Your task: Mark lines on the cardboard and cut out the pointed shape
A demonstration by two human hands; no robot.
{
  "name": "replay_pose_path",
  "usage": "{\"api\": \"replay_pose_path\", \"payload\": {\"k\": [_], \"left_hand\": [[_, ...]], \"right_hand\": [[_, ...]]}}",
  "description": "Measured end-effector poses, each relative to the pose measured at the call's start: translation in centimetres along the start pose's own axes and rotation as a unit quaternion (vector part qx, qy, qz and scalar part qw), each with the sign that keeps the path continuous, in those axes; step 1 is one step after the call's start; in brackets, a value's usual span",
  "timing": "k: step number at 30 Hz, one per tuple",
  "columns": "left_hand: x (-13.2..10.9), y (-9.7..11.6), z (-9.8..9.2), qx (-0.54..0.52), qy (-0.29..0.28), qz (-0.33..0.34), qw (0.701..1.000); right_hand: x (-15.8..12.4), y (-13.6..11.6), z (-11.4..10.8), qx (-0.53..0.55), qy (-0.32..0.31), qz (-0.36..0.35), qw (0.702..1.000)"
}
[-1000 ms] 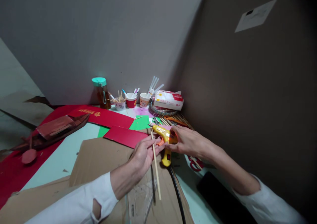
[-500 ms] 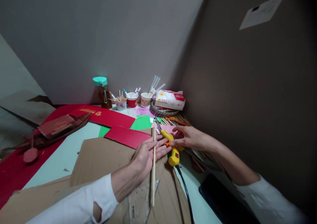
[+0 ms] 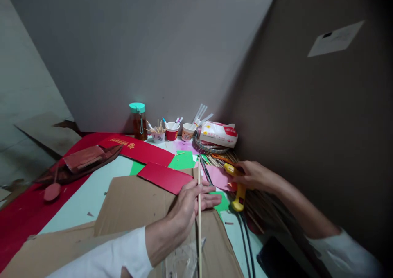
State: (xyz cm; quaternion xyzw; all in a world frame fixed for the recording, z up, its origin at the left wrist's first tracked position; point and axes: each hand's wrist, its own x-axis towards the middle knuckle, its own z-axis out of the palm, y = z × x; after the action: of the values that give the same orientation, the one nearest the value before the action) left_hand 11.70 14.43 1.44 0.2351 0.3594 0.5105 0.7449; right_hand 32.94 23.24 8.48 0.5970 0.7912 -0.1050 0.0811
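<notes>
Our left hand (image 3: pixel 184 204) has a pale wooden stick (image 3: pixel 199 224) pinned under its thumb across the palm, fingers loosely extended, while our right hand (image 3: pixel 253 175) is closed around the upper body of a yellow glue gun (image 3: pixel 239 200). A second ago the gun's nozzle sat right by the stick's far end; since then we have drawn the gun off to the right, so the two are now apart and, as we judge it, the gun is not working on the stick at this moment. The stick runs nearly straight away from us, its far end beyond our left fingers and its near end passing out of view below. The gun stands to the right of those fingers, beside some pink paper (image 3: pixel 217 177), with a dark cable (image 3: pixel 245 237) running from its handle toward us. Whether the bench (image 3: pixel 76 210) takes any of its weight, we cannot tell. Beneath the stick lies cardboard (image 3: pixel 132 204), and a small red panel (image 3: pixel 164 177) reaches our left hand. Farther out, a model boat (image 3: pixel 92 159) rests to the left and a tissue pack (image 3: pixel 219 134) sits at the back.
</notes>
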Motion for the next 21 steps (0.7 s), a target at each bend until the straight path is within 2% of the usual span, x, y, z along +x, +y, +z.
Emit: {"api": "replay_pose_path", "payload": {"k": [2,5,8,12,15,18,21], "left_hand": [[0.0,-0.1,0.0,0.006,0.011,-0.003,1.000],[0.0,-0.4,0.0,0.009,0.030,-0.006,0.999],[0.0,-1.0,-0.4,0.009,0.040,0.000,0.999],[0.2,-2.1,-1.1,0.008,0.051,0.016,0.999],[0.4,-2.4,-1.1,0.015,0.059,0.007,0.998],[0.4,-2.4,-0.6,0.025,0.065,-0.014,0.997],[0.2,-2.0,-0.3,0.033,0.066,-0.028,0.997]], "right_hand": [[0.2,-0.1,-0.4,-0.014,0.024,-0.012,1.000],[1.7,-2.6,-1.0,-0.022,0.081,-0.066,0.994],[5.5,-7.0,-1.1,-0.015,0.108,-0.170,0.979],[11.3,-11.5,0.3,-0.018,0.092,-0.283,0.955],[13.3,-12.0,2.0,-0.023,0.071,-0.333,0.940],[13.4,-10.7,3.1,-0.024,0.064,-0.359,0.931],[13.2,-9.7,3.3,-0.032,0.058,-0.363,0.929]]}}
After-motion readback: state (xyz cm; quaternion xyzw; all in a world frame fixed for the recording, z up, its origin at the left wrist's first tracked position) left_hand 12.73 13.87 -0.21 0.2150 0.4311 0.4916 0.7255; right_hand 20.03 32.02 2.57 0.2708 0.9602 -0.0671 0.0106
